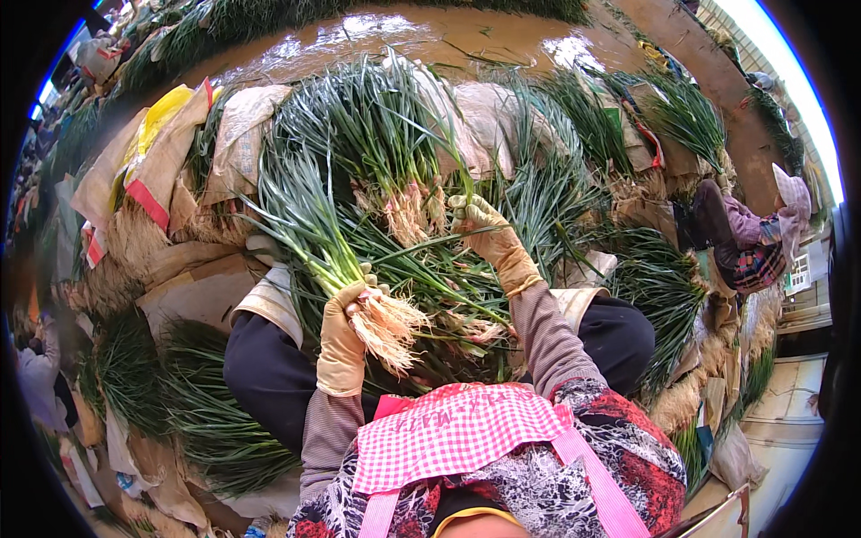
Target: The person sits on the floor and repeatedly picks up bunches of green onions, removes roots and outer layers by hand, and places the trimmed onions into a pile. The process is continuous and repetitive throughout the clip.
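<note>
Gloved in pale rubber, my left hand point(343, 329) grips a bunch of green onions point(326, 252) just above its pale, stringy roots point(389, 329). The green leaves fan away from me to the upper left. My right hand point(483, 225), in a matching glove, has its fingers pinched around a few green leaves point(466, 176), level with the roots of a larger pile. That pile of green onions point(377, 134) lies before me, with its pinkish bulbs and roots point(410, 208) towards me. Between my knees, loose stalks and leaves point(464, 302) lie scattered.
Sacks point(245, 138) cover onion bundles along the far side. More bundles lie at left point(215, 410) and right point(662, 302). Beyond the row runs a wet brown floor point(430, 37). A person in a pale hat point(757, 235) sits at right; another person point(44, 376) is at far left.
</note>
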{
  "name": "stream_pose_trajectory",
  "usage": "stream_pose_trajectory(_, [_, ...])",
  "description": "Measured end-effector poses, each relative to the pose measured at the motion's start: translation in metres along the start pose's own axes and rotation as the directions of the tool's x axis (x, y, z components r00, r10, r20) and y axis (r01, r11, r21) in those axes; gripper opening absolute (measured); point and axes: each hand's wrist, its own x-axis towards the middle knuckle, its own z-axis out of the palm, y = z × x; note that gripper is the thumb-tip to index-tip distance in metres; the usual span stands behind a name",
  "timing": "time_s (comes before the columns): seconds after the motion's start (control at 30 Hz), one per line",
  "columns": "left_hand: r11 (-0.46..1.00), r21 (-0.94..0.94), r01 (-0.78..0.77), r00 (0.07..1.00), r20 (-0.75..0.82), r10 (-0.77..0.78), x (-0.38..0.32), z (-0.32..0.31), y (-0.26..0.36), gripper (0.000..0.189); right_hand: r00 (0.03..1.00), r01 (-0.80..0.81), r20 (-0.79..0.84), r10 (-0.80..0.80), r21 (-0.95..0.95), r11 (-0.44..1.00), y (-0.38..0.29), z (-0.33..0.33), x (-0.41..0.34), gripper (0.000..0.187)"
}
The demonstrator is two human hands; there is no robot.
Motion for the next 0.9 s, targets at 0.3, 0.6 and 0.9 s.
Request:
stream_pose_trajectory(0.3, [0.999, 0.043, 0.004, 1.0, -0.001, -0.004, 0.0, -0.003, -0.002, 0.026, 0.964, 0.155, 0.224, -0.141, -0.047, 0.987, -0.036, 0.019, -0.028, 0.026])
stream_pose_trajectory(0.6, [0.999, 0.026, 0.041, 0.999, 0.024, -0.041, 0.006, -0.008, -0.002, 0.03, 0.993, 0.113, 0.056, -0.105, -0.155, 0.981, -0.016, 0.048, -0.026, 0.02])
stream_pose_trajectory(0.9, [0.983, 0.177, 0.053, 0.998, 0.023, -0.057, 0.02, -0.005, -0.017, 0.022, 0.911, -0.389, -0.186, 0.368, -0.094, 0.917, 0.091, 0.094, -0.044, 0.023])
